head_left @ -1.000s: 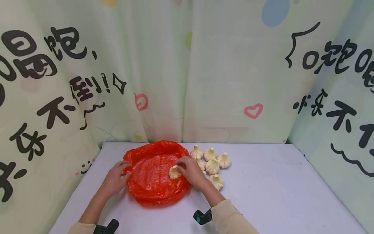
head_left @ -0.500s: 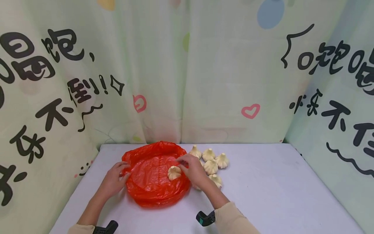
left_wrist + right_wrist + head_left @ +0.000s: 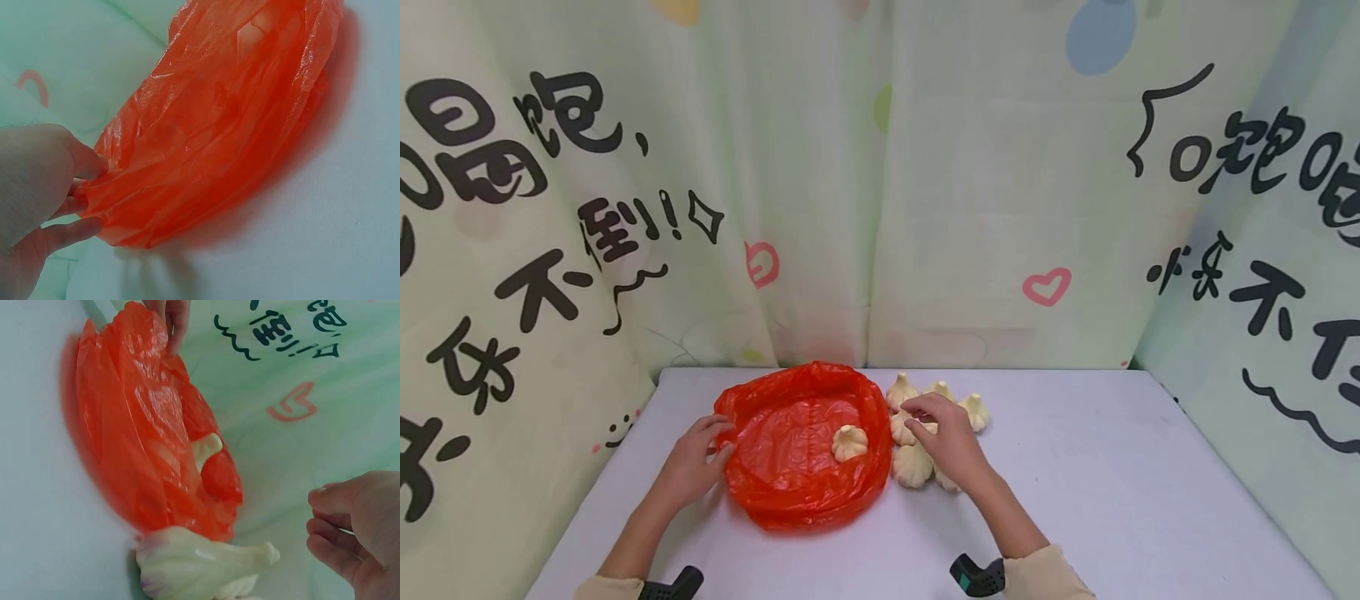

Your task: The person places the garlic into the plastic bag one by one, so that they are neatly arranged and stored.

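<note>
A red plastic bag (image 3: pixel 775 433) lies on the table with its mouth spread wide. My left hand (image 3: pixel 688 462) pinches its left rim; in the left wrist view the thumb and fingers meet the gathered plastic (image 3: pixel 200 144). One garlic bulb (image 3: pixel 850 443) rests inside, toward the bag's right side. Just right of the bag, several more garlic bulbs (image 3: pixel 913 465) are grouped close together. My right hand (image 3: pixel 951 442) hovers over this group, fingers loosely bent with nothing between them, and hides some bulbs. In the right wrist view a garlic bulb (image 3: pixel 194 562) sits against the bag.
The white table (image 3: pixel 1075 467) extends to the right of the bulbs. A printed curtain (image 3: pixel 970 183) hangs behind it and on both sides. A black device is strapped at each wrist, the right one (image 3: pixel 977 575) low over the table.
My right hand has let go of the garlic bulb in the bag and moved right, over the grouped bulbs. The left hand stays at the bag's rim.
</note>
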`<action>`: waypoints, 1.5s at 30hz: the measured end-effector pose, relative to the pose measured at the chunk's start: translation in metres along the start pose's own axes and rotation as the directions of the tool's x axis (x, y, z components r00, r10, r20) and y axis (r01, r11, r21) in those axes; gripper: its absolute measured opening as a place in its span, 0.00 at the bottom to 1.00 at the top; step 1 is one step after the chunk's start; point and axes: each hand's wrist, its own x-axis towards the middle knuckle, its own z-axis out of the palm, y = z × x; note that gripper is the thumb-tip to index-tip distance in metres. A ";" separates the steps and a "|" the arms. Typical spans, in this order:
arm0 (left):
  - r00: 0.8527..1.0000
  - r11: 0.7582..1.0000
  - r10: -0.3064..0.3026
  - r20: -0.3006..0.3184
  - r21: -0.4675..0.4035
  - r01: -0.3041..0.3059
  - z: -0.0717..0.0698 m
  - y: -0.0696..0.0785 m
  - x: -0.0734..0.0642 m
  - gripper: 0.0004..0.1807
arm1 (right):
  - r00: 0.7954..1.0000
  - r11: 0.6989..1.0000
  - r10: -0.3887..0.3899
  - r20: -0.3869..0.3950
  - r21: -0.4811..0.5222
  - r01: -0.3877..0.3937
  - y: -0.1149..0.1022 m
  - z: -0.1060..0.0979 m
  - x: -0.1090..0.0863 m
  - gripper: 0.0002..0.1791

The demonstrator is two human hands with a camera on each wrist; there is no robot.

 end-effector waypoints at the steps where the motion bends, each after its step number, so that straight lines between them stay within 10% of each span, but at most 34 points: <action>1: 1.000 1.000 0.002 0.000 0.001 -0.002 0.000 0.000 0.000 0.20 | 1.000 1.000 -0.006 -0.011 -0.004 0.005 0.002 -0.003 -0.002 0.13; 45: 1.000 1.000 0.009 0.017 0.002 -0.009 0.000 0.002 0.002 0.23 | 0.999 0.995 0.013 -0.046 -0.096 -0.018 0.044 -0.030 -0.049 0.15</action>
